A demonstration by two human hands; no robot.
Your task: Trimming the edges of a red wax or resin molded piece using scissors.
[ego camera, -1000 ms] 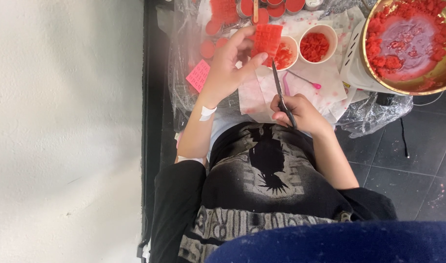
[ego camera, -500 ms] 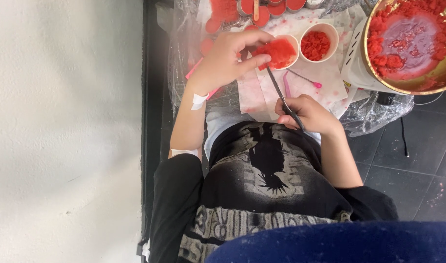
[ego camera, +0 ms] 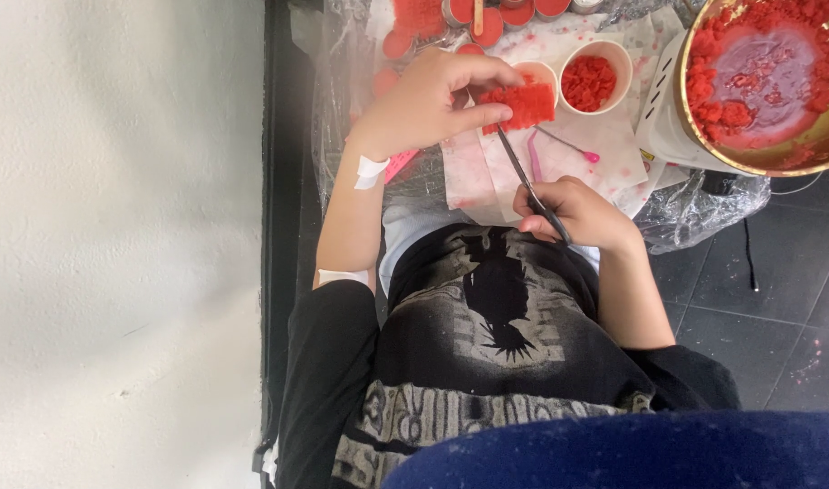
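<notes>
My left hand (ego camera: pixel 428 100) grips a red block-shaped piece (ego camera: pixel 521 104) of crumbly red material and holds it over a small white cup (ego camera: pixel 543 72). My right hand (ego camera: pixel 573 210) holds a thin dark stick tool (ego camera: pixel 523 177) like a pen, its tip touching the underside of the red piece. A white plaster sits on my left wrist (ego camera: pixel 371 170). Both hands work above stained white paper (ego camera: pixel 604 145) on a plastic-covered surface.
A second white cup (ego camera: pixel 595 77) holds red crumbs. A large gold-rimmed bowl (ego camera: pixel 763 81) of red chunks and pinkish liquid stands at the right. Round red-filled tins (ego camera: pixel 487 18) lie at the top. A pink tool (ego camera: pixel 568 145) rests on the paper. Dark tiled floor lies to the right, a white wall to the left.
My left hand has turned the red piece and shifted it slightly right, over the cup. The stick in my right hand now points up at the piece's lower edge.
</notes>
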